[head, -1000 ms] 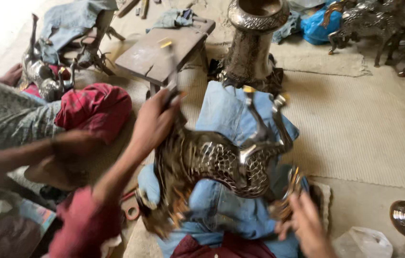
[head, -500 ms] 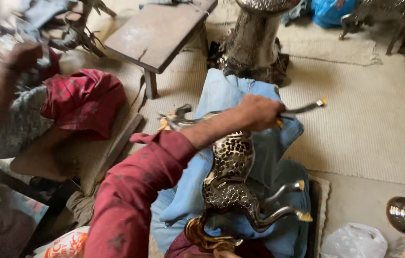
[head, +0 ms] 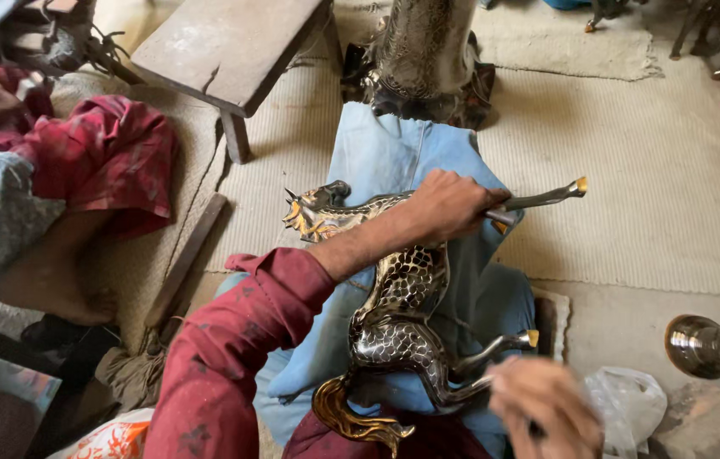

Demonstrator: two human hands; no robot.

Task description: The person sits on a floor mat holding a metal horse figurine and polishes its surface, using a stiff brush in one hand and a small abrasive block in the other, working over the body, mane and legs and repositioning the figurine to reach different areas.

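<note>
A metal horse figurine (head: 402,314) with a dark spotted body, gold mane and gold tail lies on a blue cloth (head: 394,153) over my lap, head to the left. My left hand (head: 449,204), on a red-sleeved arm, is closed around one raised front leg, whose gold hoof (head: 581,184) sticks out to the right. My right hand (head: 547,406) is blurred at the bottom right, against the end of a hind leg. Its fingers look curled, and what it holds is unclear.
A low wooden stool (head: 224,51) stands at the top left, and a tall engraved metal vase (head: 424,51) beyond the cloth. Another person sits at the left, with a red cloth (head: 96,153). A round metal piece (head: 713,344) and a plastic bag (head: 632,404) lie at the right.
The horse has been turned on my lap from legs pointing away to head at the left. My left hand went from its back to gripping a front leg. The view has dropped closer.
</note>
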